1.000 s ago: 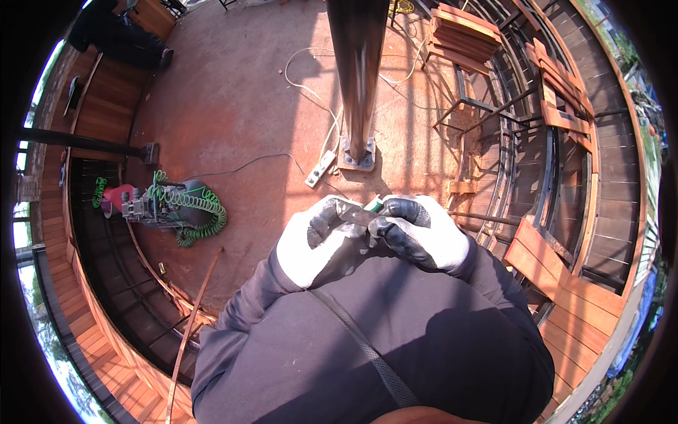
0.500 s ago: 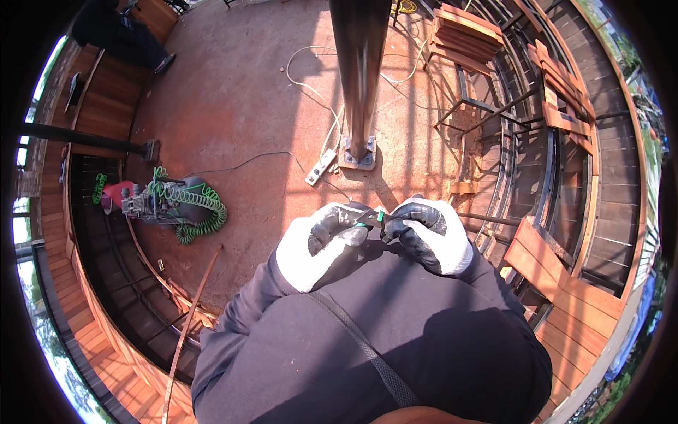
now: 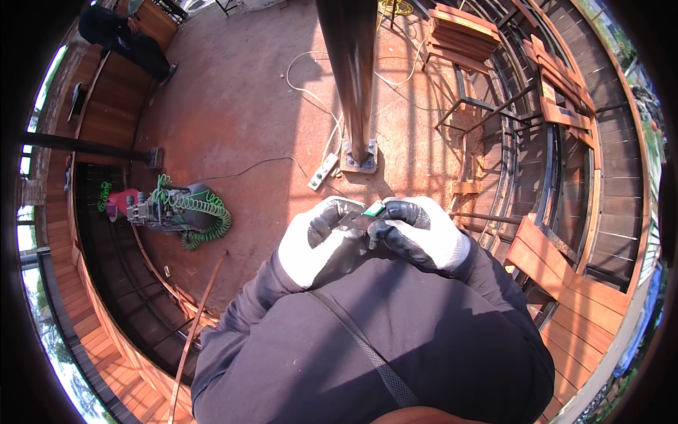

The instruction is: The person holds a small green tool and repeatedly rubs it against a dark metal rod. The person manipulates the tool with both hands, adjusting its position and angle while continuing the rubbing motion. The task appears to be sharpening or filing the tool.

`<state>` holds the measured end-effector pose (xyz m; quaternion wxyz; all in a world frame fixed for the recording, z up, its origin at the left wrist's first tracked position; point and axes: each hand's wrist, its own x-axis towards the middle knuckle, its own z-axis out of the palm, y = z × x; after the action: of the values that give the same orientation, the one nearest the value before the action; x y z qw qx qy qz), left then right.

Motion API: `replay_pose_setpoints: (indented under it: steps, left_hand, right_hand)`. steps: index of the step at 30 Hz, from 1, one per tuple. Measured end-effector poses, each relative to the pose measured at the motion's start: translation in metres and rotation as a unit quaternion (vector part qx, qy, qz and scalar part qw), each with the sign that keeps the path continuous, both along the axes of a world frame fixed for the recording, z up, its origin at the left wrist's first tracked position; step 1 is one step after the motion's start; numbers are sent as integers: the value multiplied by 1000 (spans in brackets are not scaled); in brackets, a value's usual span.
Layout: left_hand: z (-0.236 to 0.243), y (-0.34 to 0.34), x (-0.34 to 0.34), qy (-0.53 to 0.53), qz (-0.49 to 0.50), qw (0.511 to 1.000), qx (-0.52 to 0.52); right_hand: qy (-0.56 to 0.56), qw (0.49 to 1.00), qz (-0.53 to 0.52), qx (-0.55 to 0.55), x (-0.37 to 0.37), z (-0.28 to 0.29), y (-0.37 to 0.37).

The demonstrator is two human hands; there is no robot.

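Both of my hands wear white work gloves with black-coated palms and fingers, held together in front of my chest. My left hand (image 3: 321,240) is closed, its fingertips pinching a small dark flat piece (image 3: 357,221) that looks like thin plate. A small green piece with a pale edge (image 3: 375,208) sits against the fingertips of my right hand (image 3: 424,233), which is also closed. The two pieces touch or overlap between the hands; I cannot tell whether they are joined. Their exact kind is too small to make out.
A dark metal post (image 3: 351,85) rises ahead from a bolted base, beside a white power strip (image 3: 324,172). At left stands an air compressor (image 3: 169,208) with a coiled green hose. Stacked boards (image 3: 462,35) lie far right. A person (image 3: 123,35) stands far left.
The dark flat piece has turned and shows more of its face. The green piece is tilted and shows larger by the right fingertips. Both hands stay close together.
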<state>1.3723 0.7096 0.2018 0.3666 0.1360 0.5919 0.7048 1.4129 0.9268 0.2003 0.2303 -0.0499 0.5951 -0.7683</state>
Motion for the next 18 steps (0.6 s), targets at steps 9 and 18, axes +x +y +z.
replay_pose_setpoints:
  steps: [9, 18]
  left_hand:
    - [-5, 5, 7, -5, -2, 1000, -10]
    - [-9, -6, 11, 1, 29, 998, -47]
  right_hand:
    - [207, 964, -24, 168, 14, -32, 15]
    - [103, 879, -465, 22, 13, -40, 95]
